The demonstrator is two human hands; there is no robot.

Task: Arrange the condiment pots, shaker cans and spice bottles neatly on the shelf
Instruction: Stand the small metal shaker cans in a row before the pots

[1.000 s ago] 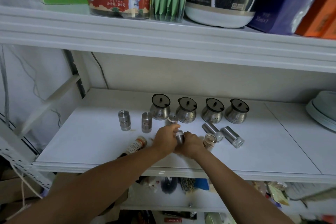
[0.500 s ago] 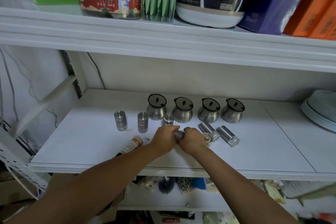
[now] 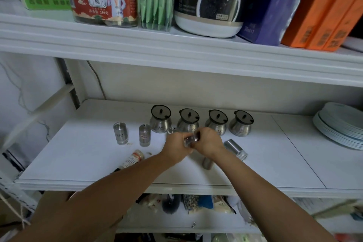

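Observation:
Several steel condiment pots (image 3: 160, 121) with dark lids stand in a row at the back of the white shelf (image 3: 78, 155). Two shaker cans (image 3: 120, 133) stand upright at the left. My left hand (image 3: 176, 146) and my right hand (image 3: 209, 141) both grip one small shaker can (image 3: 191, 139), held tilted between them just above the shelf. Another upright can (image 3: 171, 129) peeks out behind my left hand. One can (image 3: 235, 149) lies on its side at the right, and another (image 3: 207, 163) shows under my right wrist. A spice bottle (image 3: 132, 160) lies near the front left.
A stack of pale plates (image 3: 341, 125) sits at the shelf's right end. The upper shelf (image 3: 176, 45) overhead carries jars, boxes and packets. Below the front edge, a lower shelf (image 3: 196, 222) holds bags and packets. A metal upright (image 3: 68, 82) stands at the left.
Both hands have lifted the small can slightly and moved it back toward the pots, tilting it. A lying can under my right wrist has come into sight.

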